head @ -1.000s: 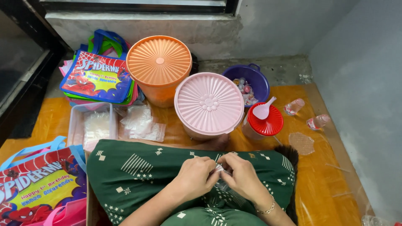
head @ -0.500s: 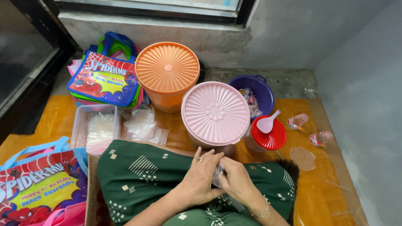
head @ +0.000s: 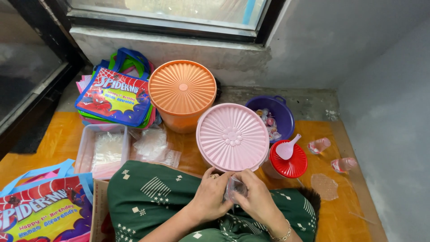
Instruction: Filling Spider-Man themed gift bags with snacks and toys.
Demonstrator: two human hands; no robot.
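Grip: your left hand (head: 210, 197) and right hand (head: 260, 201) pinch a small clear plastic bag (head: 235, 187) between them, fingers closed on its edges, above your green-clad lap.
Bag: transparent, crumpled, glossy; whether anything is inside cannot be told.
Just beyond the grip: a pink tub (head: 233, 136) with its ribbed lid shut, contents hidden.
Farther, to the left of it: an orange tub (head: 182, 89), also lidded.
Right of the grip: a red-lidded jar (head: 291, 165) with a pink scoop (head: 285, 150) lying on top.
Beyond the jar: a purple bucket (head: 282, 114) holding small wrapped sweets.
Left of the grip: a clear tray (head: 85, 143) containing flat plastic bags.
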